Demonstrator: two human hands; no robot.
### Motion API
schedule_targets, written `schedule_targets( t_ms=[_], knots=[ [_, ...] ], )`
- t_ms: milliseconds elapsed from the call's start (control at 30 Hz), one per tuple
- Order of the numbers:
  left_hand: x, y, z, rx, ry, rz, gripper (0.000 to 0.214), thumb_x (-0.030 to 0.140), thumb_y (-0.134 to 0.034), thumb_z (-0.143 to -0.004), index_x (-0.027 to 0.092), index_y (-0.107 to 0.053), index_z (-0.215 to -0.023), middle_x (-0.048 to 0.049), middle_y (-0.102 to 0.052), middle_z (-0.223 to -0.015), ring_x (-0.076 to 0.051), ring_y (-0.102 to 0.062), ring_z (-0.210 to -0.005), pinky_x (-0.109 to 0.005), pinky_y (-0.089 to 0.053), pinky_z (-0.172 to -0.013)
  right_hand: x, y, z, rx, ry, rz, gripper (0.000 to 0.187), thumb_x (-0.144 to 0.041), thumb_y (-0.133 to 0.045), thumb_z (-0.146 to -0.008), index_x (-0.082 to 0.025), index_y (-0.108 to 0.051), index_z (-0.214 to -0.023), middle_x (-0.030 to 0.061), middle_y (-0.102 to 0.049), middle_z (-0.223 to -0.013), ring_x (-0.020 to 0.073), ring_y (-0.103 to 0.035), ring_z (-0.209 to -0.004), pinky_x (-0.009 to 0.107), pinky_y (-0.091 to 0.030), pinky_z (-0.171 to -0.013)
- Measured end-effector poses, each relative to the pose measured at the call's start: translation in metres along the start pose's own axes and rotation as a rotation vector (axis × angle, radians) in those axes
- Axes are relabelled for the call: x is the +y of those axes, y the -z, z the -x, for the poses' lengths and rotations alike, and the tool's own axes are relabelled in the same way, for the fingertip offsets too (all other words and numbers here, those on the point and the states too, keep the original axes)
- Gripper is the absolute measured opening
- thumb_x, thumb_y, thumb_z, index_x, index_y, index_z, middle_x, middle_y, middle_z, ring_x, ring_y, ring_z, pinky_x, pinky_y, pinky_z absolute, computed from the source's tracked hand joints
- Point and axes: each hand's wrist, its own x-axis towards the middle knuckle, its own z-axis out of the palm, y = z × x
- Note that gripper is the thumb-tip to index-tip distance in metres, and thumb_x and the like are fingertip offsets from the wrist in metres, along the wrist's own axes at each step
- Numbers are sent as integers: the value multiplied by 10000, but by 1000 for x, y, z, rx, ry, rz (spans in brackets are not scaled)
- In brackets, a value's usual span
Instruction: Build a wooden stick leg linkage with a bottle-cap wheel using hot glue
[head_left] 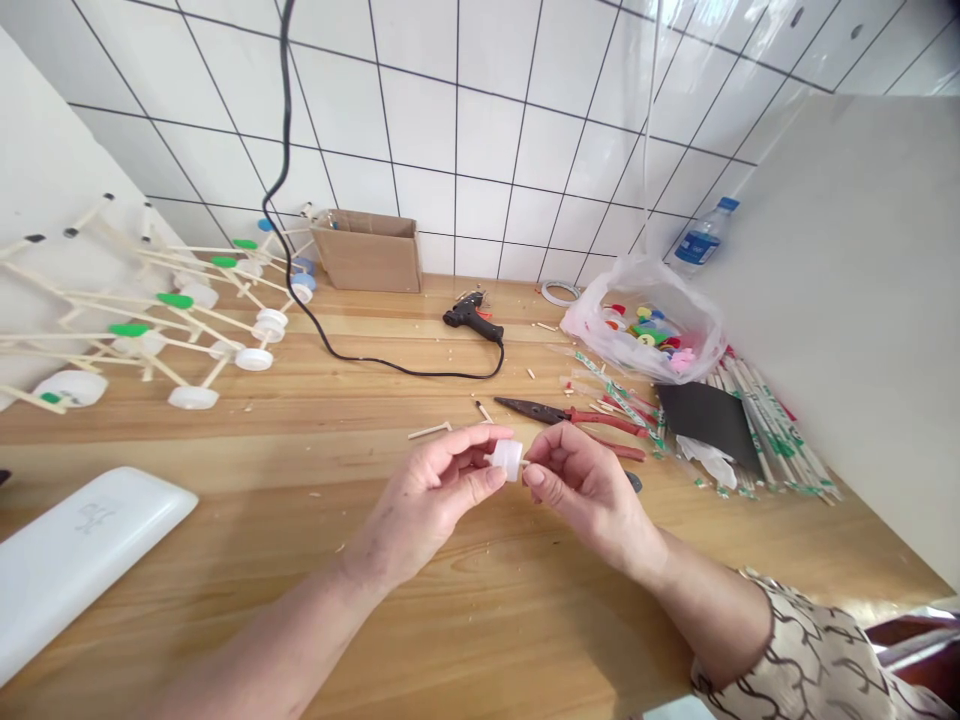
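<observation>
A small white bottle cap [508, 459] is held above the wooden table [480, 620] between both hands. My left hand [435, 490] pinches it from the left with thumb and fingers. My right hand [581, 485] is curled against the cap's right side, fingertips pressed to it. What the right fingers hold, if anything besides the cap, is hidden. Just beyond the hands lie red-handled pliers [577, 415] and a short wooden stick [429, 431].
A black glue gun [472, 318] with its cord lies mid-table. A structure of sticks and bottle caps [187, 310] stands at the left, a white tray [67, 555] near the front left. At the right: a plastic bag of coloured caps [645, 325], wrapped chopsticks [757, 430], a cardboard box [367, 250].
</observation>
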Motion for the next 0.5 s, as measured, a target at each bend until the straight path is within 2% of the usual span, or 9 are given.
schedule_targets(
  t_ms=[167,300,400,500],
  knots=[
    [3,-3,2,16,-6,8,300,245,-664,-779,190,-648,-1074,-34,-688,-985,-158,-615,-928,-288,-508,-846,6,0,3,27,100,286,158,-306,-504,-886,-187,-514,-784,-17,-499,-635,114,-437,-565,246,-355,-530],
    [5,-6,3,34,7,16,269,246,-666,-772,180,-667,-1032,-35,-696,-951,-160,-623,-887,-283,-522,-801,7,1,5,37,159,419,136,-239,-466,-897,-194,-514,-778,-12,-507,-631,118,-425,-555,245,-346,-524],
    [5,-9,3,40,38,47,248,251,-671,-765,176,-679,-1001,-28,-699,-894,-152,-630,-823,-266,-527,-749,7,-1,6,42,201,445,160,-209,-453,-897,-198,-507,-747,-11,-512,-629,115,-419,-551,244,-345,-529],
    [5,-12,3,48,51,113,209,274,-674,-759,171,-692,-940,-16,-687,-817,-136,-621,-712,-257,-527,-682,9,-4,6,53,158,355,192,-239,-440,-907,-201,-491,-726,-17,-498,-615,110,-405,-538,243,-340,-520]
  ],
)
